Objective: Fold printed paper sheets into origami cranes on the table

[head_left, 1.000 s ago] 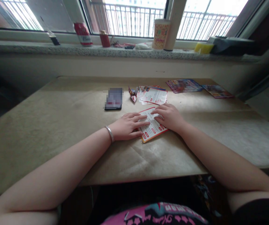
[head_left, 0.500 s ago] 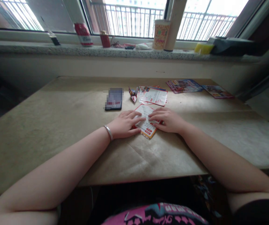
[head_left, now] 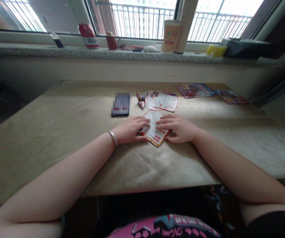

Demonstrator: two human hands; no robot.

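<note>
A white and red printed leaflet lies cornerwise on the brown table in front of me. My left hand, with a silver bangle on the wrist, bends its fingers over the leaflet's left corner, thumb below the edge, and grips it. My right hand lies flat with fingers stretched out on the leaflet's right side. The fingertips of both hands nearly meet over the middle of the sheet.
A dark phone lies just beyond my left hand. A folded paper figure and more leaflets sit behind the sheet, with colourful flyers far right. Cans and a cup stand on the windowsill.
The leaflet has been turned and slid a little left and away from me. Both hands moved with it, and my left fingers have curled onto its left corner.
</note>
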